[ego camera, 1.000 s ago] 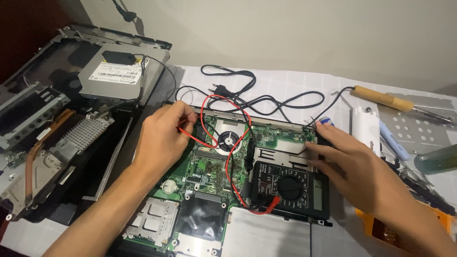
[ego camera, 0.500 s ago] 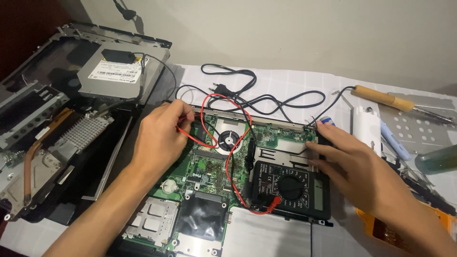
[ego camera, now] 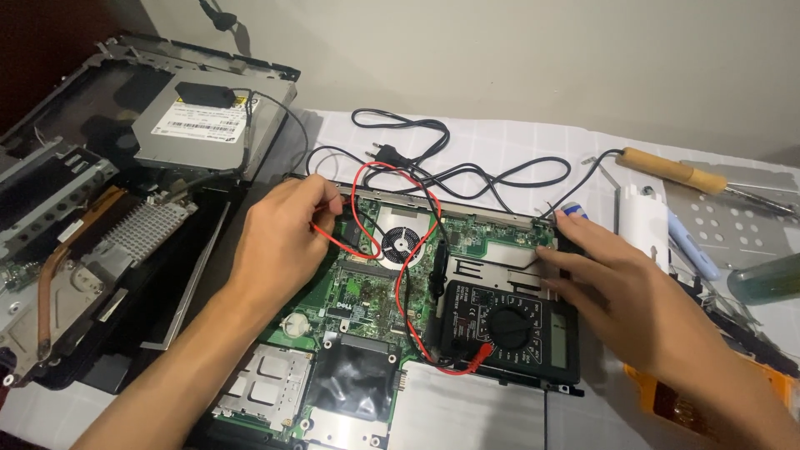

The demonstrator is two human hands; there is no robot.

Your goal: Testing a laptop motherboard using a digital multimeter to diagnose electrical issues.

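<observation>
Left hand [ego camera: 279, 237] curled closed, fingers pinching the red probe lead [ego camera: 364, 208] down against the green circuit board [ego camera: 367, 287], near the round fan [ego camera: 402, 242]. Right hand [ego camera: 612, 287] flat and open, fingers spread, pressing on the board's right edge, just beside the black multimeter [ego camera: 510, 329]; grips nothing. Its wrist covers part of an orange object [ego camera: 667, 396], kind unclear.

Counts: two hands, one multimeter lying on the board, one red lead looping from the left hand to the meter's base, one black lead [ego camera: 435, 242] running up from the meter, its tip hard to make out. One black power cable with plug [ego camera: 392, 154] coiled behind the board. One soldering iron with wooden handle [ego camera: 671, 171] far right, one perforated metal plate [ego camera: 742, 221] under it, one blue pen-like tool [ego camera: 692, 246], one green translucent thing [ego camera: 762, 279] cut off at the frame edge.

Left side: one opened chassis [ego camera: 75, 250] with one copper heat pipe and finned heatsink [ego camera: 142, 229], one silver optical drive [ego camera: 204, 125] on top.

Bench [ego camera: 500, 137] covered in white checked cloth; plain beige wall behind. Board's lower edge cut off by frame.
</observation>
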